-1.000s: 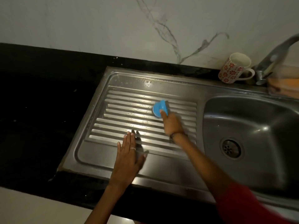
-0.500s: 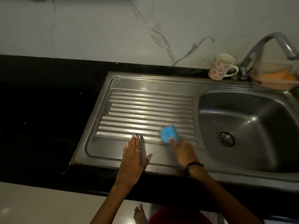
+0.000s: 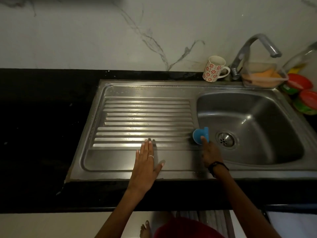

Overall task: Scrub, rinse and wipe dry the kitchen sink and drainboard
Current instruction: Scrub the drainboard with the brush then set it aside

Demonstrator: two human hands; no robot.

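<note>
Two hands were at work over the steel unit, and every position below is given relative to the drain (image 3: 225,139) of the sink (image 3: 274,148). Left hand (image 3: 145,166): laid flat, fingers straight and together, palm down on the smooth front strip of the drainboard (image 3: 120,93), well to the left of the drain; judged to be bracing the body while the other arm worked. Right hand (image 3: 209,154): fingers curled around a small blue scrubber (image 3: 199,135), held just left of the drain, at the lip where the ribbed drainboard meets the basin; the position suggests a stroke carried across the ribs toward the basin, so that loosened dirt and water would run to the drain. Droplets lay on the ribs and on the back rim, so the scrubbing stage was judged under way, with rinsing and drying not yet done. Behind the drain stood the tap (image 3: 253,47), its spout over the basin; a flowered mug (image 3: 214,69) stood behind and left of it, on the back edge of the dark surface (image 3: 42,126), and a clear container (image 3: 262,78) sat behind and right.
</note>
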